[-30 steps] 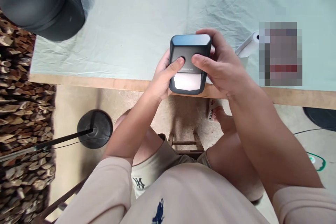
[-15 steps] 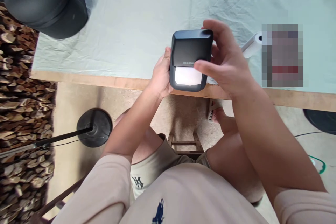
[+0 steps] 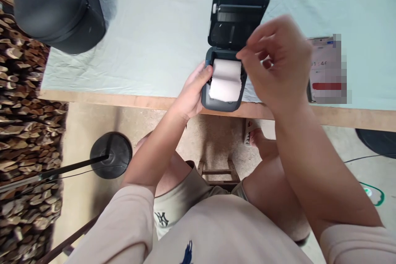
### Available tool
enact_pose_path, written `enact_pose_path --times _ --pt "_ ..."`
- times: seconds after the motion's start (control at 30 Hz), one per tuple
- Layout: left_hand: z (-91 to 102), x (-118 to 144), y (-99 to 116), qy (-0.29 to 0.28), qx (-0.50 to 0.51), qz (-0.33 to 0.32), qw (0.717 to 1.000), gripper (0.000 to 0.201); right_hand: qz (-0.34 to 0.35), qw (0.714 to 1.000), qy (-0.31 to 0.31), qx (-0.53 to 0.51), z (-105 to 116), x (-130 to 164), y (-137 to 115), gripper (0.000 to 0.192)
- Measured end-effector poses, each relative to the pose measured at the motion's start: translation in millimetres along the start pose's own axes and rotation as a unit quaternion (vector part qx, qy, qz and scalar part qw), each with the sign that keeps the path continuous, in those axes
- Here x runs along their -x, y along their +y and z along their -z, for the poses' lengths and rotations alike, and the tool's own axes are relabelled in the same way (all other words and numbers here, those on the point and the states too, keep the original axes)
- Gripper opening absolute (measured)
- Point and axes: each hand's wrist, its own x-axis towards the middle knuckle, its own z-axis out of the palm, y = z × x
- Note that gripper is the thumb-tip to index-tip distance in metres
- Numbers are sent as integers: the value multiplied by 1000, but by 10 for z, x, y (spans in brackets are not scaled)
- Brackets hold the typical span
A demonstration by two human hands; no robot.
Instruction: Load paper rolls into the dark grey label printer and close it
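at table edge | left hand (image 3: 193, 93) grips open printer (image 3: 222, 90) | right hand (image 3: 275, 64) loose above

Black round case (image 3: 58, 8) upper left on pale green cloth (image 3: 154, 29). Stacked firewood (image 3: 24, 132) down left edge. Black stand base (image 3: 110, 154) on floor, phone (image 3: 324, 70) at right
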Motion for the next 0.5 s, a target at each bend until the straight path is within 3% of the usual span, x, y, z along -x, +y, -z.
enact_pose_path --times 0.07,0.17,0.23,0.3,0.4,0.5 --pt "34 -33 -20 -22 -20 -13 999 33 2 991 -74 112 55 -37 49 7" --pt "125 -108 -46 -82 -50 -22 995 33 -15 964 -157 214 112 -69 167 21" --pt "178 -139 -60 -94 -67 -31 993 37 -18 948 -188 255 128 -72 250 35" --pt "202 -143 -70 -96 -78 -37 992 41 -10 948 -180 262 136 -69 284 41" --pt "190 -127 -80 -75 -76 -36 994 38 16 971 -153 185 153 -60 185 44" --pt "143 -128 -75 -20 -53 -38 998 30 -16 996 -87 -24 171 -53 51 42"
